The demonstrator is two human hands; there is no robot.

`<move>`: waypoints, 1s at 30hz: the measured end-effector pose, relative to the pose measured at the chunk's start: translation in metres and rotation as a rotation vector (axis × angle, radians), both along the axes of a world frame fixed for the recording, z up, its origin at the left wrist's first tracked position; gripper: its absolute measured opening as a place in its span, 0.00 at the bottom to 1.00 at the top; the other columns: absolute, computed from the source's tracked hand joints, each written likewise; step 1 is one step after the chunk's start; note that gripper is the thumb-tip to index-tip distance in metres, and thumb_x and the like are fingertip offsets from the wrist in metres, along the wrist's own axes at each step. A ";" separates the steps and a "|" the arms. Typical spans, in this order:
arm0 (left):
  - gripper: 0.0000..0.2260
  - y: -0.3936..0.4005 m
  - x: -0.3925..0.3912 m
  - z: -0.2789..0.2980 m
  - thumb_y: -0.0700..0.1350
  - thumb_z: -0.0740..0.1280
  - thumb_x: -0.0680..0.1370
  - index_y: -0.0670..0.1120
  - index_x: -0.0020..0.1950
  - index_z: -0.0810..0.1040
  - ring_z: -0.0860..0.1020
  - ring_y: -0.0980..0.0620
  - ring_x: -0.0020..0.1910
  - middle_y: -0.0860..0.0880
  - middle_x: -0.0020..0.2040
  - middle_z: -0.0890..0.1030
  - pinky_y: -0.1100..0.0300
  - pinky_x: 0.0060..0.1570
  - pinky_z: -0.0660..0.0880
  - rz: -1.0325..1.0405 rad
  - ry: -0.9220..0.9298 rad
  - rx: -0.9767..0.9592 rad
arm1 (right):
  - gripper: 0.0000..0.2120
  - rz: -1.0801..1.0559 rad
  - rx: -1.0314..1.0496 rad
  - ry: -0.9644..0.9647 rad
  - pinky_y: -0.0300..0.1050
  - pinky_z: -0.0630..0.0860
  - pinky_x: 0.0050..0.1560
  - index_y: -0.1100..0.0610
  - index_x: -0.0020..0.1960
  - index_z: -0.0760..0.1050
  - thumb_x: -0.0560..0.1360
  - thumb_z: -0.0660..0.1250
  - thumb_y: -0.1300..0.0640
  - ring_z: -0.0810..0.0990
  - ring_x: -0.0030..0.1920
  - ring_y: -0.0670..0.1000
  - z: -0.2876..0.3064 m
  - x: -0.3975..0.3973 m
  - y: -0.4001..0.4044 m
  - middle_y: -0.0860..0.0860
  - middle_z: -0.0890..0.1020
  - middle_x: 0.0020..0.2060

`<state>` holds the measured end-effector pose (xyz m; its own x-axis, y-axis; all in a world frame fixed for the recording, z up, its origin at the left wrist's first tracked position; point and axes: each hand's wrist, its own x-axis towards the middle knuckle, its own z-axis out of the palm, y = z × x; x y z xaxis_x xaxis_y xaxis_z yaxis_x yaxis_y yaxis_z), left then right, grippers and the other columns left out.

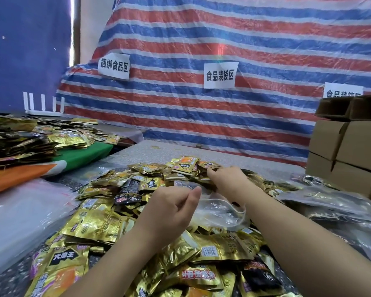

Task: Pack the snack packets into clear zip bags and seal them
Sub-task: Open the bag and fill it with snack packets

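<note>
A big heap of gold and black snack packets (107, 224) covers the table in front of me. A clear zip bag (219, 209) lies on the heap between my hands. My left hand (169, 213) pinches the bag's upper edge between thumb and fingers. My right hand (229, 179) reaches over the bag into the far part of the heap, with its fingers curled down on gold packets (204, 168); whether it grips one I cannot tell.
Filled clear bags (330, 202) lie at the right, beside stacked cardboard boxes (347, 151). Flat empty bags (19, 211) are piled at the left. Another heap of packets (30, 136) sits on a green and orange cloth at far left. A striped tarp (223, 50) hangs behind.
</note>
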<state>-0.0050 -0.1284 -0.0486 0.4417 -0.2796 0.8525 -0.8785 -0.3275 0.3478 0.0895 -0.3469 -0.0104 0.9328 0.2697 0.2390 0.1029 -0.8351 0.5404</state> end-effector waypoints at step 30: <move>0.12 -0.008 -0.027 0.041 0.37 0.64 0.76 0.50 0.38 0.80 0.71 0.59 0.24 0.57 0.28 0.78 0.68 0.24 0.65 -0.006 0.359 -0.009 | 0.22 0.559 2.072 0.229 0.46 0.83 0.46 0.65 0.62 0.76 0.70 0.71 0.61 0.85 0.53 0.57 0.089 -0.183 0.006 0.60 0.85 0.55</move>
